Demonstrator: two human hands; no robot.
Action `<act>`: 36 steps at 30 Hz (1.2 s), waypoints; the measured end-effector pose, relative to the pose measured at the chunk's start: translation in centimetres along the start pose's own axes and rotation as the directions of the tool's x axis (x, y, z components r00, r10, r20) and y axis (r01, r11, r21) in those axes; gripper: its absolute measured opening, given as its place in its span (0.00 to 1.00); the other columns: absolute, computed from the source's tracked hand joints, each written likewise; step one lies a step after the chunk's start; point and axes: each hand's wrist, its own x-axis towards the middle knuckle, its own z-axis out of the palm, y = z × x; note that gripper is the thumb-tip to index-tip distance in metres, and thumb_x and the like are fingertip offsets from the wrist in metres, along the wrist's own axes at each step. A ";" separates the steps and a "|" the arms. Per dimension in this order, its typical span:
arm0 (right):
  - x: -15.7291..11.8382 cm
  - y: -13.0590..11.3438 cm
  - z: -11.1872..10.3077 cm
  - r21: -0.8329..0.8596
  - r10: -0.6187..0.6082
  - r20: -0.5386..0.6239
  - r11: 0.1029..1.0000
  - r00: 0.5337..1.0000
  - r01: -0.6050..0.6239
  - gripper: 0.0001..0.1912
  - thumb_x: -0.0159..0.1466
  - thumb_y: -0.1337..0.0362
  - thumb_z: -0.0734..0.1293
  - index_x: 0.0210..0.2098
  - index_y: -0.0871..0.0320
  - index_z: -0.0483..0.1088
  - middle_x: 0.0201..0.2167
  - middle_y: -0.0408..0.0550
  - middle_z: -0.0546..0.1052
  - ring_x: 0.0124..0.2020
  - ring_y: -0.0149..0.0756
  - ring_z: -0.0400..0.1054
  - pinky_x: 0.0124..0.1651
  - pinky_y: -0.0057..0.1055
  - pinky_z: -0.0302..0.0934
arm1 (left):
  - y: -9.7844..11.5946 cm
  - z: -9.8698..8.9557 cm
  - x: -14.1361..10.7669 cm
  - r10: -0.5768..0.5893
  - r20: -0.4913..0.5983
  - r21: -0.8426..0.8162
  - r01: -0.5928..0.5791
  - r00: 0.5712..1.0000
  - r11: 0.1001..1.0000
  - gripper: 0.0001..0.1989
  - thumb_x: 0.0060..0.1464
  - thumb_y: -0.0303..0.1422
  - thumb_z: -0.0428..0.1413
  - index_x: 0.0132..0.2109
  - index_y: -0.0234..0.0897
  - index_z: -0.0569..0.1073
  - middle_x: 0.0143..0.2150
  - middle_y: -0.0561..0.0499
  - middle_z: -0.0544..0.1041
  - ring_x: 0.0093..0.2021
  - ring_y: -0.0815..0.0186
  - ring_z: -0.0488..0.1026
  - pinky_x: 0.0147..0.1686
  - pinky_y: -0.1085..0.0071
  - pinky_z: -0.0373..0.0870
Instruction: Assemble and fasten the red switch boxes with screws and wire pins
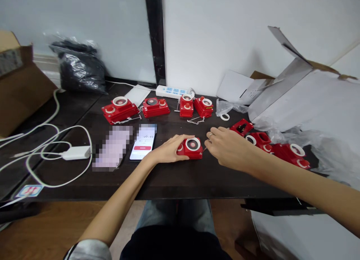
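Note:
A red alarm box (pixel 192 154) with a white-rimmed, dark round disc lies on the dark table in front of me. My left hand (pixel 172 149) is closed around its left end, thumb along the near side and fingers over the far side. Just off the box's right end is my right hand (pixel 225 144), its fingers pinched together. A thin, short thing shows between those fingertips and the box, too small to name. To the right lie an opened red housing (pixel 242 127) and more red box parts (pixel 284 153), partly behind my right forearm.
Several finished-looking red boxes (pixel 155 107) stand along the back, below a white power strip (pixel 173 91). A lit phone (pixel 143 143) and a blurred-out flat object (pixel 112 147) lie left. White cables (pixel 42 155), cardboard boxes (pixel 303 91), a loose white ring (pixel 225 117) and clear plastic surround them.

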 end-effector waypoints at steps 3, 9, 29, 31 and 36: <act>0.1 -0.4 -0.1 -0.004 0.071 0.044 0.997 0.997 -0.071 0.04 0.60 0.71 0.65 0.30 0.63 0.72 0.30 0.55 0.75 0.35 0.40 0.64 0.30 0.32 0.45 | 0.0 0.0 0.0 0.002 0.000 0.004 -0.002 1.000 1.000 0.36 0.50 0.36 0.60 0.63 0.46 0.55 0.59 0.47 0.66 0.57 0.54 0.64 0.56 0.58 0.60; 0.3 -0.1 0.0 -0.034 0.084 0.041 0.996 0.996 -0.083 0.07 0.59 0.75 0.64 0.26 0.62 0.72 0.26 0.53 0.74 0.32 0.40 0.63 0.30 0.33 0.44 | -0.1 0.0 0.0 0.014 0.003 0.006 -0.014 1.000 1.000 0.35 0.50 0.37 0.60 0.63 0.46 0.55 0.60 0.47 0.65 0.57 0.54 0.64 0.57 0.58 0.59; 0.3 2.1 1.6 -0.346 -0.452 -0.310 0.873 0.837 0.343 0.16 0.68 0.73 0.53 0.32 0.61 0.70 0.23 0.46 0.67 0.31 0.36 0.57 0.34 0.34 0.46 | -0.3 -0.1 0.1 0.022 0.013 0.051 -0.023 1.000 0.998 0.36 0.51 0.38 0.60 0.64 0.44 0.55 0.60 0.46 0.65 0.57 0.53 0.63 0.57 0.57 0.59; 0.2 2.5 1.6 -0.340 -0.420 -0.296 0.886 0.858 0.317 0.16 0.68 0.73 0.53 0.33 0.61 0.70 0.24 0.45 0.68 0.31 0.36 0.58 0.33 0.34 0.46 | -0.3 0.0 0.1 0.023 0.006 0.042 -0.024 1.000 0.999 0.35 0.50 0.38 0.60 0.63 0.44 0.55 0.60 0.46 0.65 0.58 0.53 0.63 0.57 0.57 0.59; -0.2 2.4 1.8 -0.268 -0.225 -0.166 0.947 0.960 0.175 0.11 0.65 0.76 0.57 0.37 0.63 0.70 0.29 0.48 0.70 0.30 0.35 0.61 0.30 0.32 0.44 | -0.5 0.1 0.1 0.029 -0.004 0.027 -0.029 1.000 0.999 0.36 0.50 0.38 0.60 0.63 0.46 0.55 0.59 0.47 0.66 0.57 0.53 0.64 0.57 0.55 0.59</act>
